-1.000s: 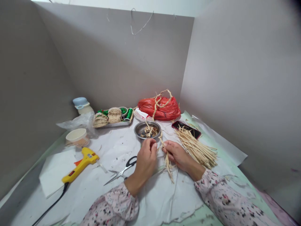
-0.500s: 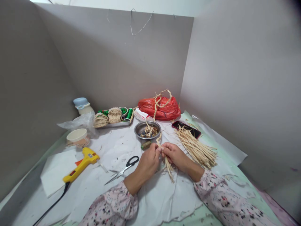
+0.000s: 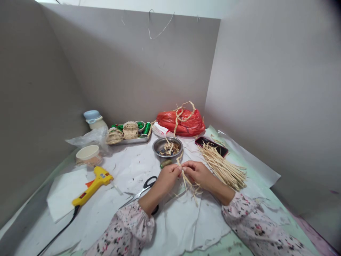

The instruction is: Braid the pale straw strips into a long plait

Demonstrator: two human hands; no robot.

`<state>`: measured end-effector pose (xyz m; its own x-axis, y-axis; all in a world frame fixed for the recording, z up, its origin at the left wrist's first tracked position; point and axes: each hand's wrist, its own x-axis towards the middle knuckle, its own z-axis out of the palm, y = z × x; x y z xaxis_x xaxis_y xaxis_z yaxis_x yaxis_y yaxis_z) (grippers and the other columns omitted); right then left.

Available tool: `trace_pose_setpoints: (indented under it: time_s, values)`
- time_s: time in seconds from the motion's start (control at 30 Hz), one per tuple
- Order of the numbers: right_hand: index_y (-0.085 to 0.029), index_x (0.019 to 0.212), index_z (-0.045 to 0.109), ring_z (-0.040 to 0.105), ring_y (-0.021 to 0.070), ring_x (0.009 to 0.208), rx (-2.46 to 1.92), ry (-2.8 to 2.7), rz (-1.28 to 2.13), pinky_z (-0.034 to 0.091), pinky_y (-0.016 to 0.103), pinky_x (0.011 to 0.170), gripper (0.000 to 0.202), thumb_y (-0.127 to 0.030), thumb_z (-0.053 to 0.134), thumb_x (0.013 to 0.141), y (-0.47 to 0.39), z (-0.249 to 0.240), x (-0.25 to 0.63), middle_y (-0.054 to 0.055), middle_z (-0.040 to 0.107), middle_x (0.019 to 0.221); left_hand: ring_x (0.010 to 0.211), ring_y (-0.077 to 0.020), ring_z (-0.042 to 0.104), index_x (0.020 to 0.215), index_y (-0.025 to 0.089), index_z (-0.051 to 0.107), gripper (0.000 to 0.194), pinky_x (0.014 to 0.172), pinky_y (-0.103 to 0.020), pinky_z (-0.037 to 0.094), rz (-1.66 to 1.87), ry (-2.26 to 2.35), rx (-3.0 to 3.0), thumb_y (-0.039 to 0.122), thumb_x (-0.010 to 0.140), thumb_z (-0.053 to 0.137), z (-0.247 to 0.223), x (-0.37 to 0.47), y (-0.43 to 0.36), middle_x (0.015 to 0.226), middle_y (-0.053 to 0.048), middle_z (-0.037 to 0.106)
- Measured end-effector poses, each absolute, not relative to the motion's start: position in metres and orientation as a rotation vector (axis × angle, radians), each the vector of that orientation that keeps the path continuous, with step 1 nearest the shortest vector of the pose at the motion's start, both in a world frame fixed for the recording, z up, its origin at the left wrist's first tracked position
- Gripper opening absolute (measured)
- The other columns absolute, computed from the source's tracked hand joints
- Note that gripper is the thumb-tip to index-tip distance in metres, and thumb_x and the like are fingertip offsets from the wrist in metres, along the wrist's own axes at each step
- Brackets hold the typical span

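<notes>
At near left lie scissors, partly hidden by the left arm, and a glue gun. In the middle, the left hand and right hand meet, each pinching the straw braid between thumb and fingers; its loose ends trail near. Right of them lies a straw bundle, its far end overlapping a phone. Beyond the hands is a bowl of scraps; farthest, a tray at left, a red bag right of it.

Pale straw braid pinched midway, near strands splayed.
</notes>
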<state>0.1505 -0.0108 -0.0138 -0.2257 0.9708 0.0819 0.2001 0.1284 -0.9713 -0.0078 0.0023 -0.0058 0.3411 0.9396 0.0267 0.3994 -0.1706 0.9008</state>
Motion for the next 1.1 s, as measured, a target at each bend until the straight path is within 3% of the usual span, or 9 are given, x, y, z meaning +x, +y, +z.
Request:
trace_pose_setpoints:
  time_s: [0.2, 0.37, 0.63, 0.87, 1.1]
  values:
    - [-0.016, 0.083, 0.072, 0.049, 0.0108, 0.043, -1.469, -1.649, 0.98, 0.036, 0.021, 0.046, 0.024, -0.031, 0.053, 0.081, -0.014, -0.006, 0.15, -0.003, 0.056, 0.047, 0.058, -0.014, 0.04, 0.057, 0.019, 0.046, 0.029, 0.056, -0.026, 0.025, 0.798, 1.289, 1.895, 0.037, 0.079, 0.039, -0.011, -0.006, 0.003, 0.055, 0.003, 0.042]
    - [-0.018, 0.081, 0.073, 0.059, 0.0137, 0.05, -1.577, -1.598, 0.816, 0.042, 0.023, 0.053, 0.021, -0.029, 0.055, 0.08, -0.024, 0.007, 0.141, 0.0, 0.064, 0.052, 0.056, -0.0136, 0.04, 0.056, 0.019, 0.049, 0.029, 0.054, -0.025, 0.025, 0.892, 1.317, 1.759, 0.038, 0.077, 0.044, -0.014, -0.004, 0.001, 0.053, 0.004, 0.043]
    - [-0.018, 0.096, 0.069, 0.065, 0.0179, 0.078, -1.455, -1.805, 0.258, 0.046, 0.027, 0.072, 0.021, -0.014, 0.052, 0.085, -0.046, 0.002, 0.122, 0.006, 0.071, 0.087, 0.041, -0.0076, 0.025, 0.056, 0.019, 0.046, 0.025, 0.044, -0.023, 0.016, 0.971, 1.16, 1.203, 0.038, 0.071, 0.055, -0.019, 0.0, -0.003, 0.046, 0.008, 0.032]
    - [-0.016, 0.088, 0.063, 0.058, 0.0157, 0.064, -1.417, -2.057, -0.29, 0.04, 0.024, 0.053, 0.016, -0.009, 0.049, 0.087, -0.05, -0.018, 0.115, 0.004, 0.062, 0.079, 0.04, -0.0029, 0.013, 0.056, 0.02, 0.034, 0.037, 0.042, -0.021, 0.008, 0.912, 0.955, 0.866, 0.036, 0.067, 0.066, -0.006, -0.003, -0.005, 0.046, 0.012, 0.022]
    - [-0.016, 0.092, 0.059, 0.06, 0.0155, 0.066, -1.337, -2.107, -0.433, 0.042, 0.024, 0.053, 0.017, -0.004, 0.048, 0.085, -0.05, -0.019, 0.117, 0.004, 0.061, 0.081, 0.041, -0.0025, 0.013, 0.059, 0.019, 0.038, 0.038, 0.042, -0.021, 0.008, 0.88, 0.871, 0.868, 0.039, 0.069, 0.069, -0.006, -0.007, -0.003, 0.047, 0.012, 0.023]
